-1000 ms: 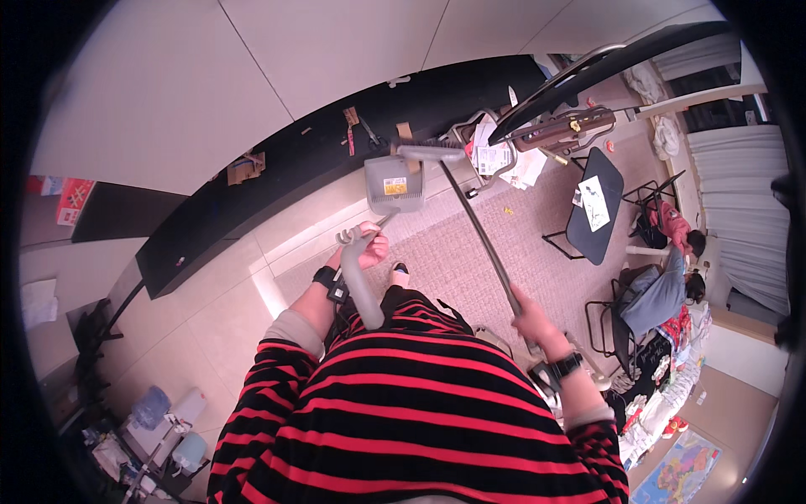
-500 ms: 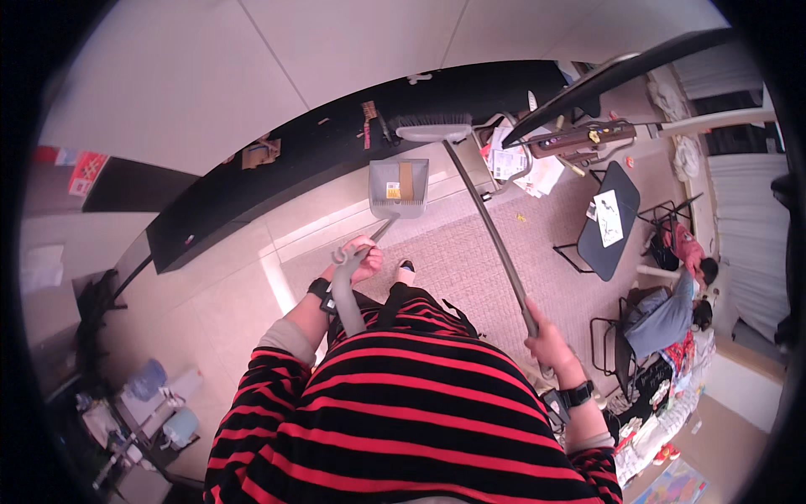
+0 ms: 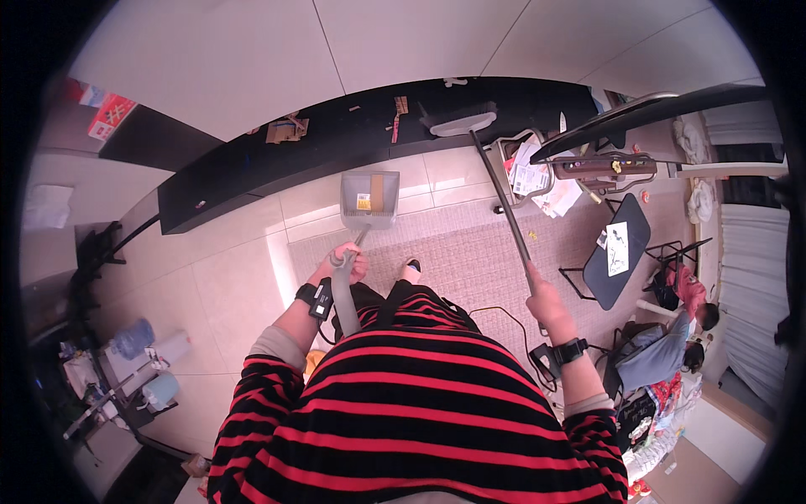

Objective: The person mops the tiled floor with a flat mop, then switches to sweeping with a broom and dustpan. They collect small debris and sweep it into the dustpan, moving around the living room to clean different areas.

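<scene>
Left hand (image 3: 346, 262) clenched on grey dustpan (image 3: 369, 200) handle; right hand (image 3: 546, 298) gripping broom (image 3: 495, 172). Black shelf (image 3: 336, 147) far, folding table (image 3: 617, 250) right. Pan flat, open-mouthed.

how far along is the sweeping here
Midway, by the look of it. Left hand holds the grey dustpan set down at the rug's far edge. Right hand grips the broom, its head up by the black shelf, apart from the pan. Small scraps lie on the shelf; nothing visible in the pan.
</scene>
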`<action>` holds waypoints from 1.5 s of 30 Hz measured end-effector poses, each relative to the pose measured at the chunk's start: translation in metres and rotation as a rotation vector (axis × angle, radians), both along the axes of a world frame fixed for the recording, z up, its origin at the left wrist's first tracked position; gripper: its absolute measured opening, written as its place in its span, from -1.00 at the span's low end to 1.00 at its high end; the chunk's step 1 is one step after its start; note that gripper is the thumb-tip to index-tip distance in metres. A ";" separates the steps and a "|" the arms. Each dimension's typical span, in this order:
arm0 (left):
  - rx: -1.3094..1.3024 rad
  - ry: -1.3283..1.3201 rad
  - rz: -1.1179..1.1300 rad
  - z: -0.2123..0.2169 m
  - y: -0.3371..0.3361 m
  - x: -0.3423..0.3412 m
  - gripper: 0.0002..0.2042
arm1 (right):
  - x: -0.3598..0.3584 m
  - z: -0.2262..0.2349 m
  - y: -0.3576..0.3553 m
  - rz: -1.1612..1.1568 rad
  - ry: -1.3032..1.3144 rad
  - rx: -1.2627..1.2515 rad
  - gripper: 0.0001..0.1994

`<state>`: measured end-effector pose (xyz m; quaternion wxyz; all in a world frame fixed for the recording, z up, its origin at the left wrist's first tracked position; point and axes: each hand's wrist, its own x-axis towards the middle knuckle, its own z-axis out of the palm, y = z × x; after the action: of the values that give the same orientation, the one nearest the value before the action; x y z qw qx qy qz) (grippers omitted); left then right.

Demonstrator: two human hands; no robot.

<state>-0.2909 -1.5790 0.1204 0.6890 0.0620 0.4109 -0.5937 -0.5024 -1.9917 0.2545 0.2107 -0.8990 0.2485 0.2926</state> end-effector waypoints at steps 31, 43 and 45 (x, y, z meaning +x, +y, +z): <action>0.077 -0.069 0.108 0.004 -0.017 0.015 -0.76 | 0.069 0.003 0.024 -0.071 0.188 0.585 -0.14; 0.124 -0.108 0.149 0.013 0.001 -0.004 -0.73 | 0.024 0.077 0.011 -0.260 0.154 0.764 -0.14; 0.135 -0.110 0.164 0.015 0.011 -0.008 -0.73 | 0.049 0.050 0.003 -0.178 0.049 0.691 -0.15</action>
<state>-0.2989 -1.5682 0.1349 0.7511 0.1072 0.4153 -0.5020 -0.4529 -1.9882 0.3043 0.5208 -0.7424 0.2173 0.3611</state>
